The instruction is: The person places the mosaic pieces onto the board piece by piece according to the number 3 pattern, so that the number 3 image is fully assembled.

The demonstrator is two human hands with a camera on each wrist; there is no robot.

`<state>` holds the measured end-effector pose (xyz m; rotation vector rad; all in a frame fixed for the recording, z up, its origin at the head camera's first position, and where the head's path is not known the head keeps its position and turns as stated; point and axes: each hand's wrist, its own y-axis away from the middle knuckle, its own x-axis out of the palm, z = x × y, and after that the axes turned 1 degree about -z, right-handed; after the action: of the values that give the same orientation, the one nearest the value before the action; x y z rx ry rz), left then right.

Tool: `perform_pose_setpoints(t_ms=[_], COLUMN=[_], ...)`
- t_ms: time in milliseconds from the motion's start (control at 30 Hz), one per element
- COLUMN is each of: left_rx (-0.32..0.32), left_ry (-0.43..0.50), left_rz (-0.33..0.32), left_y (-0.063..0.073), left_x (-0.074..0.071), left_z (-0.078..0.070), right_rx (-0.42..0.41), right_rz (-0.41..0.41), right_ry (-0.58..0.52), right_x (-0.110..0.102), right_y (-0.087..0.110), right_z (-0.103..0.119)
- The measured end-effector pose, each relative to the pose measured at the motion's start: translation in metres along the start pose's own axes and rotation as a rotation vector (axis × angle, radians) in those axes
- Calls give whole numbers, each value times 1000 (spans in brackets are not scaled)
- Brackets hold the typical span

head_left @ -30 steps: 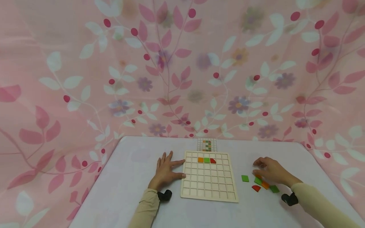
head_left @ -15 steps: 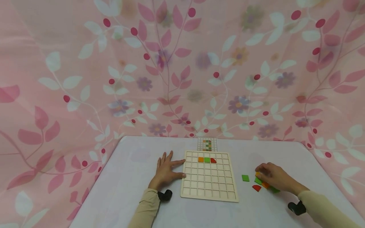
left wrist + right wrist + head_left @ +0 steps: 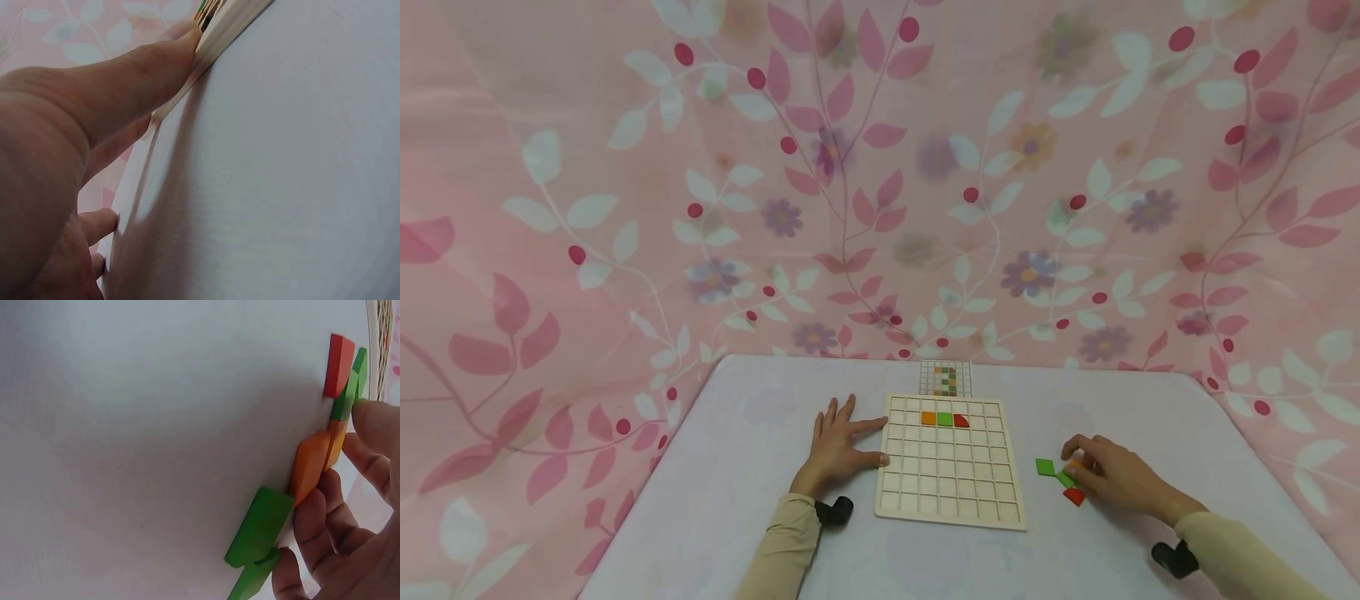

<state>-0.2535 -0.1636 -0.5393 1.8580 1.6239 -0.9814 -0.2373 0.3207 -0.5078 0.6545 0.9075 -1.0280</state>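
Observation:
A pale wooden grid board (image 3: pixel 910 503) lies on the table. In one of its upper rows sit an orange square tile (image 3: pixel 928 418), a green square tile (image 3: pixel 945 419) and a red quarter-round tile (image 3: pixel 961 421). My left hand (image 3: pixel 835 458) touches the board's left edge with thumb and index finger, the other fingers spread. To the right, my right hand (image 3: pixel 1120 479) leans over loose tiles, its thumb touching a green tile (image 3: pixel 347 394). Its loosely bent fingers lie against an orange tile (image 3: pixel 309 465) and near more green tiles (image 3: pixel 259 528). A red quarter-round tile (image 3: pixel 1074 497) lies before it.
A small printed card (image 3: pixel 946 379) with a coloured grid pattern lies behind the board. Another green tile (image 3: pixel 1045 467) lies between the board and the right hand. The white-covered table (image 3: pixel 760 400) ends at a pink floral curtain (image 3: pixel 880 183).
My right hand has come down over the loose tiles and shifted slightly left; a green tile has slid left towards the separate green one. My left hand has stayed at the board's edge.

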Motion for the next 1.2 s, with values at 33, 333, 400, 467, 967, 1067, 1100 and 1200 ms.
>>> perform_pose_setpoints(t_ms=[33, 333, 400, 467, 967, 1067, 1100, 1200], left_rx=[0, -25, -24, -20, -18, -20, -24, -17], left_ry=[0, -1, 1, -1, -8, -1, 0, 7], left_rz=[-1, 6, 3, 3, 3, 0, 3, -4], left_y=[0, -1, -1, 0, 0, 0, 0, 0], left_x=[0, 1, 0, -1, 0, 1, 2, 2], left_z=[0, 0, -1, -1, 1, 1, 1, 1], right_rx=[1, 16, 20, 21, -85, -84, -77, -63], right_rz=[10, 98, 93, 81, -4, -6, -3, 9], right_ry=[7, -10, -13, -8, 130, 143, 145, 154], right_x=[0, -4, -4, -3, 11, 11, 12, 12], right_y=[0, 1, 1, 1, -4, -5, -6, -6], right_z=[1, 4, 5, 5, 12, 14, 15, 15])
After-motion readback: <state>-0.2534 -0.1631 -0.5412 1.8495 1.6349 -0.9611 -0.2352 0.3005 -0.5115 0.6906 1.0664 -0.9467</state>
